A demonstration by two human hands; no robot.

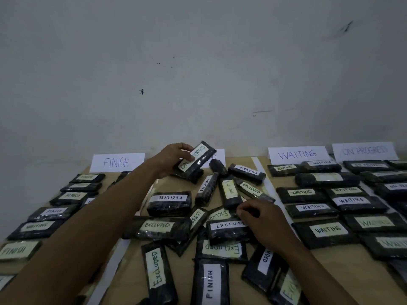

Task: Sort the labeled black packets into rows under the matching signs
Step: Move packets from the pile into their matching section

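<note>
My left hand (170, 160) holds a black packet labelled ON PROGRESS (197, 158) lifted above the back of the middle pile, in front of a partly hidden sign. My right hand (261, 222) rests on an EXCLUDED packet (228, 231) in the middle pile, fingers curled at its top edge. Paper signs stand against the wall: FINISH (116, 162), WAITING (297, 154) and ON PROGRESS (364, 150). Packets lie in rows under FINISH at left (72, 195) and under WAITING at right (302, 194). The middle heap is mostly EXCLUDED packets (168, 203), with a FINISH packet (211, 282) at the front.
White paper strips (267, 183) divide the wooden table (326, 280) into columns. A WAITING packet (36, 226) lies in the FINISH column. Another ON PROGRESS packet (195, 219) is half buried in the middle heap. ON PROGRESS rows (374, 166) fill the far right. A bare wall rises behind.
</note>
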